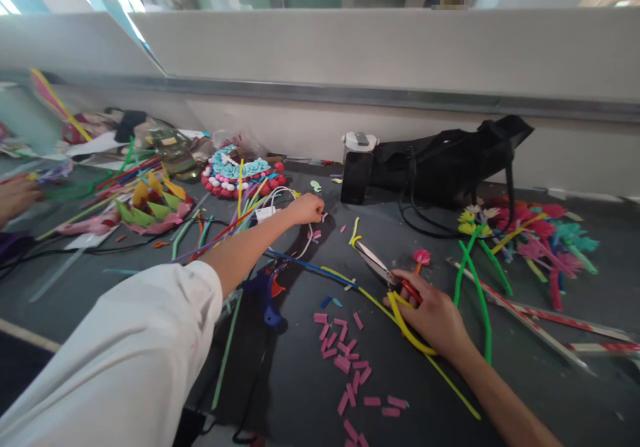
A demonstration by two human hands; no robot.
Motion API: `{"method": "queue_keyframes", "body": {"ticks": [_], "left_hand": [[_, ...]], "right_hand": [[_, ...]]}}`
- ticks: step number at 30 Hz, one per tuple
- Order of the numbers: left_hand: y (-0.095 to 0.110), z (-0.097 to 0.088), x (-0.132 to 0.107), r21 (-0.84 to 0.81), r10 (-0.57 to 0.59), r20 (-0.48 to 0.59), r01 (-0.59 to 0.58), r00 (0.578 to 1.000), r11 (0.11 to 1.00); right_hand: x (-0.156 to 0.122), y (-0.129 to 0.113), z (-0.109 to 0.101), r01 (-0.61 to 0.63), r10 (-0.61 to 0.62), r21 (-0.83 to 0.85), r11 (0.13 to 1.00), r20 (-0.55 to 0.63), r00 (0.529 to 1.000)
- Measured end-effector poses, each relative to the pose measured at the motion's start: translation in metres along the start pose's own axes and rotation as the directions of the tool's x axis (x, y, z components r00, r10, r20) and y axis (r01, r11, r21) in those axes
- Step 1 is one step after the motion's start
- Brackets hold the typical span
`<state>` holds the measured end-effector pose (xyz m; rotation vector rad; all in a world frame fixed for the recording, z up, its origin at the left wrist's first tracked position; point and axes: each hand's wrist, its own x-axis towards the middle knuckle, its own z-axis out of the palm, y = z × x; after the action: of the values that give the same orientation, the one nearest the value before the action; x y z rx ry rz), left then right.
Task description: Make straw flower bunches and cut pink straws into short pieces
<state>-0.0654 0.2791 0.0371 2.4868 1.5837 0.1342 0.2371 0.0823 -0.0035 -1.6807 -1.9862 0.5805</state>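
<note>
My right hand point(433, 314) is closed around scissors point(377, 264) with red handles, their blades pointing away to the left. A bent yellow fuzzy strip point(407, 324) loops at the same hand, against the fingers. My left hand point(309, 208) reaches forward with its fingers closed; what they hold, if anything, is hidden. Small pink pieces point(314, 235) lie just below it, beside a thin white cable point(300, 250). Many short pink strips point(343, 360) are scattered nearer me. A blue glue gun point(267, 300) with an orange trigger lies under my left forearm.
A phone point(357, 177) leans on a white-lidded bottle point(360, 142), next to a black bag point(445, 167). Colourful fuzzy flowers point(545, 234) lie at right. Left stand a beaded basket-like piece point(240, 170) and a leafy craft point(155, 207). Another person's hand point(17, 197) is at far left.
</note>
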Motion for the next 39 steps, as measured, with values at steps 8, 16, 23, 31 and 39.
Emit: {"method": "queue_keyframes", "body": {"ticks": [8,16,23,31,39], "left_hand": [[0.024,-0.014,-0.061,-0.365,-0.015,0.08,0.043,0.997,0.93],[0.067,-0.012,-0.126,-0.303,0.12,0.129,-0.077,0.984,0.95],[0.063,-0.01,-0.144,-0.162,0.111,0.272,-0.068,0.956,0.985],[0.028,-0.022,-0.099,-0.009,-0.076,-0.049,0.075,0.996,0.997],[0.007,0.0,-0.063,0.008,-0.021,0.095,0.02,0.995,1.0]], "right_hand": [[0.0,0.002,0.001,0.028,-0.028,-0.02,0.999,-0.024,0.999],[0.0,0.002,0.0,0.027,-0.028,-0.034,0.999,-0.018,0.999],[-0.001,0.002,0.0,0.017,-0.018,-0.05,0.999,-0.016,1.0],[-0.001,0.001,0.0,0.021,-0.022,-0.046,0.999,-0.024,0.999],[-0.001,-0.002,-0.002,0.002,-0.003,-0.035,0.999,-0.008,1.0]]}}
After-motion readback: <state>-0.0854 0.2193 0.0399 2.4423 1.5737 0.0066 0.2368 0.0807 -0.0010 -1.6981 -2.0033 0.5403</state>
